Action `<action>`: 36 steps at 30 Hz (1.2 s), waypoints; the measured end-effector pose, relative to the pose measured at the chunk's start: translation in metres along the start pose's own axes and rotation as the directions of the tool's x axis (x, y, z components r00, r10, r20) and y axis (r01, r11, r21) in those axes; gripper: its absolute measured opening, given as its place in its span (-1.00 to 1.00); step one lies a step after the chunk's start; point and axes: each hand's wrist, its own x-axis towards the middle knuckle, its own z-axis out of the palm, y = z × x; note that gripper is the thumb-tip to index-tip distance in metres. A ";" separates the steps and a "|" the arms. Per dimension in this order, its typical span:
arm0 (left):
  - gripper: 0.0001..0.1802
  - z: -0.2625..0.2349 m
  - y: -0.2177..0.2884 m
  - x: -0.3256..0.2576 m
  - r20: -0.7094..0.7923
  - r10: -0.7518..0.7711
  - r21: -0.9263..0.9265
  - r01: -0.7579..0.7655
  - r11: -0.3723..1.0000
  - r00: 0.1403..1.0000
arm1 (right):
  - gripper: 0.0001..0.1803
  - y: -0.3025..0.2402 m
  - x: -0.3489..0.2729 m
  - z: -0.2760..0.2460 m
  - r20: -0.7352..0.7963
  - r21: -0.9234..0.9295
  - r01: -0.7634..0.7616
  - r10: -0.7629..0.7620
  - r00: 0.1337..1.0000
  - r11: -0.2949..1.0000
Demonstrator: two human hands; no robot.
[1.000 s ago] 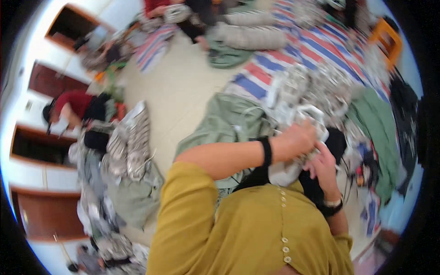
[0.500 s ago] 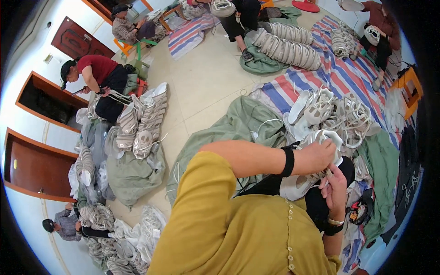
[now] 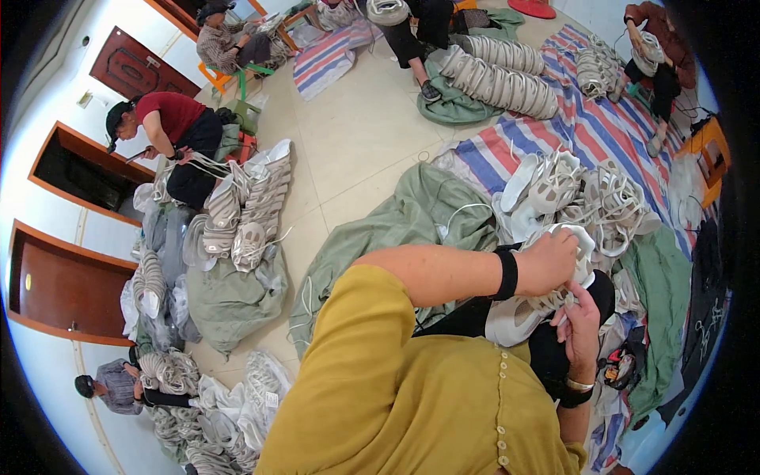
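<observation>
Right now both hands meet on a white sneaker (image 3: 529,305) held over the person's lap. The left hand (image 3: 546,263), with a black wristband (image 3: 507,275) on the forearm, grips the top of the shoe, fingers curled over its opening. The right hand (image 3: 582,328) comes up from below, fingers pressed against the shoe's side near the laces. Just beyond lies a heap of white sneakers (image 3: 590,198) on a striped tarp (image 3: 582,131), with a green cloth (image 3: 419,218) spread on the floor (image 3: 348,150) beside it. Other people sit well apart among rows of shoes.
</observation>
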 end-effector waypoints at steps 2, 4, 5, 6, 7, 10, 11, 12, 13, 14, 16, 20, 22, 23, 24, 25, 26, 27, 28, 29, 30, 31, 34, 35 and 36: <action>-0.71 0.000 0.001 -0.001 -0.027 -0.048 -0.028 0.047 0.998 0.998 | -0.52 0.000 -0.001 0.001 -0.030 0.000 -0.015 0.015 0.999 1.000; -0.71 -0.001 0.001 -0.002 -0.041 -0.058 -0.095 0.054 0.994 0.997 | -0.52 -0.001 -0.002 0.001 -0.014 -0.020 -0.002 0.002 1.000 1.000; -0.70 -0.001 0.000 -0.004 -0.081 -0.062 -0.151 0.049 0.987 0.995 | -0.52 -0.001 -0.003 0.000 -0.024 -0.033 0.005 -0.005 1.000 0.999; -0.70 -0.002 0.000 -0.005 -0.074 -0.058 -0.160 0.046 0.986 0.996 | -0.52 -0.001 -0.005 -0.001 -0.016 -0.039 0.000 0.000 1.000 0.999; -0.66 -0.003 0.000 -0.008 -0.142 -0.036 -0.150 0.014 0.989 0.989 | -0.53 -0.002 -0.007 -0.004 -0.020 -0.080 0.033 -0.034 0.999 0.996; -0.64 -0.014 -0.003 -0.016 -0.295 0.008 -0.133 -0.049 0.990 0.955 | -0.53 -0.006 -0.013 -0.016 -0.029 -0.130 0.067 -0.071 0.997 0.989; -0.66 -0.019 -0.006 -0.020 -0.380 0.028 -0.124 -0.081 0.989 0.924 | -0.53 -0.009 -0.014 -0.022 -0.056 -0.145 0.059 -0.067 0.996 0.988; -0.66 -0.026 -0.009 -0.025 -0.379 0.026 -0.125 -0.080 0.989 0.925 | -0.62 -0.011 -0.017 -0.027 -0.075 -0.157 0.064 -0.077 0.994 0.985; -0.73 -0.033 -0.014 -0.029 -0.385 -0.075 -0.209 -0.008 0.978 0.920 | -0.62 -0.014 -0.019 -0.033 -0.061 -0.157 0.069 -0.079 0.995 0.985; -0.79 -0.039 -0.018 -0.033 -0.385 -0.172 -0.278 0.064 0.959 0.907 | -0.67 -0.017 -0.022 -0.039 -0.056 -0.300 0.008 -0.026 0.998 0.954; -0.85 -0.051 -0.028 -0.035 -0.359 -0.338 -0.501 0.126 0.856 0.870 | -0.87 -0.018 -0.027 -0.046 -0.090 -0.513 -0.044 -0.003 0.996 0.857; -0.92 -0.054 -0.026 -0.035 -0.242 -0.513 -0.899 0.008 0.437 0.824 | -0.86 -0.027 -0.035 -0.063 -0.027 -0.767 -0.034 0.020 0.999 0.641; -0.91 -0.049 -0.020 -0.030 -0.220 -0.504 -0.923 -0.012 0.384 0.835 | -0.87 -0.031 -0.036 -0.069 -0.008 -0.796 0.025 -0.051 0.999 0.604; -0.89 -0.046 -0.017 -0.026 -0.252 -0.473 -0.943 -0.105 0.315 0.844 | -0.87 -0.032 -0.036 -0.070 -0.022 -0.844 0.043 -0.114 0.993 0.535; -0.89 -0.042 -0.014 -0.021 -0.222 -0.482 -0.945 -0.066 0.320 0.847 | -0.85 -0.037 -0.037 -0.073 0.035 -0.800 0.122 -0.157 0.987 0.587; -0.89 -0.039 -0.011 -0.015 -0.189 -0.472 -0.975 -0.107 0.196 0.861 | -0.85 -0.037 -0.037 -0.071 0.042 -0.794 0.120 -0.144 0.989 0.595; -0.88 -0.037 -0.008 -0.011 -0.130 -0.457 -0.991 -0.125 0.041 0.880 | -0.85 -0.040 -0.037 -0.070 0.048 -0.743 0.188 -0.230 0.972 0.642; -0.88 -0.034 -0.004 -0.008 -0.159 -0.457 -0.987 -0.144 0.068 0.875 | -0.85 -0.040 -0.037 -0.066 0.054 -0.684 0.264 -0.313 0.948 0.681; -0.88 -0.032 0.000 -0.005 -0.103 -0.429 -0.993 -0.115 -0.003 0.897 | -0.79 -0.045 -0.036 -0.064 0.077 -0.679 0.268 -0.297 0.952 0.683; -0.87 -0.030 0.003 -0.003 -0.043 -0.398 -0.995 -0.076 -0.067 0.916 | -0.79 -0.045 -0.035 -0.059 0.073 -0.683 0.241 -0.264 0.962 0.689; -0.87 -0.028 0.006 -0.001 -0.049 -0.399 -0.994 -0.085 -0.073 0.915 | -0.72 -0.045 -0.033 -0.052 0.092 -0.503 0.328 -0.328 0.940 0.799; -0.86 -0.025 0.008 0.000 0.022 -0.382 -0.998 -0.005 -0.069 0.924 | -0.66 -0.045 -0.031 -0.047 0.100 -0.277 0.416 -0.405 0.909 0.866; -0.84 -0.015 0.010 0.003 0.096 -0.355 -0.995 0.089 -0.036 0.930 | -0.53 -0.041 -0.018 -0.031 0.074 -0.157 0.414 -0.407 0.910 0.897; -0.83 -0.011 0.009 0.005 0.097 -0.344 -0.995 0.100 -0.008 0.934 | -0.51 -0.041 -0.013 -0.028 0.079 -0.111 0.414 -0.407 0.910 0.904; -0.83 -0.006 0.009 0.008 0.096 -0.346 -0.995 0.099 -0.006 0.933 | -0.49 -0.040 -0.009 -0.026 0.140 -0.098 0.474 -0.460 0.877 0.875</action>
